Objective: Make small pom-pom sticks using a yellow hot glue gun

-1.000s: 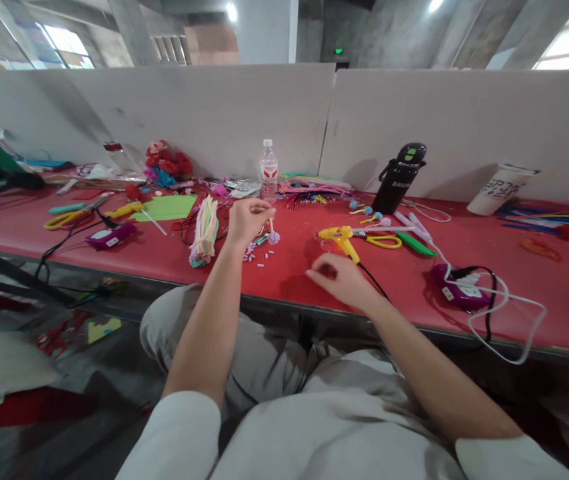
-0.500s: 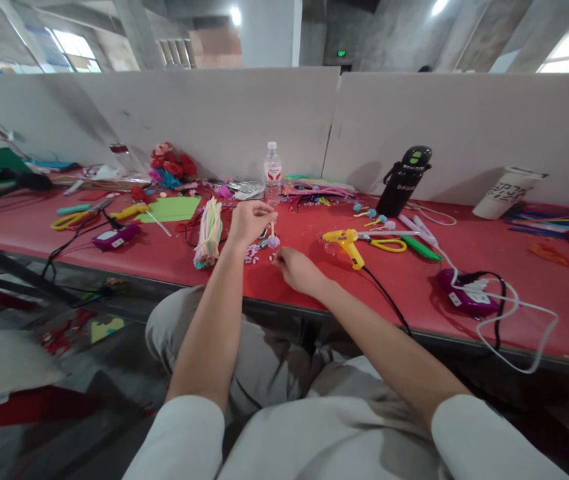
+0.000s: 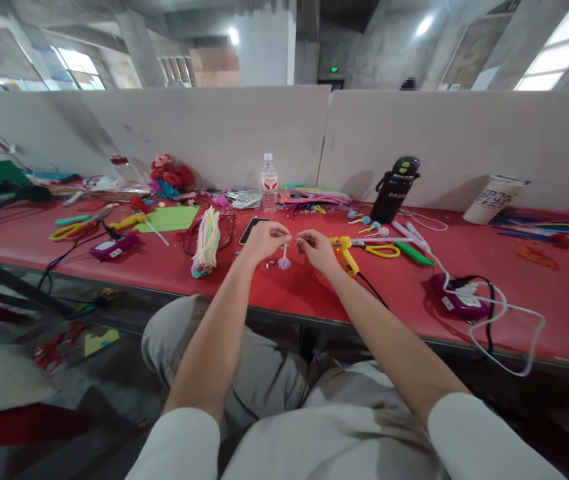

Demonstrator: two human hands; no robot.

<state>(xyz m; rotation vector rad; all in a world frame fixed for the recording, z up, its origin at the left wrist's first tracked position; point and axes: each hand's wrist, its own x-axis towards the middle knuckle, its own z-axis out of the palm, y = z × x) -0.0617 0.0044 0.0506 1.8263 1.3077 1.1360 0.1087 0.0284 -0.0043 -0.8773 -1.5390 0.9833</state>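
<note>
Over the red table [image 3: 289, 293], my left hand [image 3: 267, 241] pinched a lilac-headed stem [image 3: 284, 262]; whether my right hand [image 3: 317, 249] gripped anything, I couldn't tell.

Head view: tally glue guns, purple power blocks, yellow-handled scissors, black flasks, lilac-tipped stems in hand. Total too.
Yellow glue guns: 2
Purple power blocks: 2
Yellow-handled scissors: 2
Black flask: 1
Lilac-tipped stem, held in left hand: 1
Total: 8
</note>
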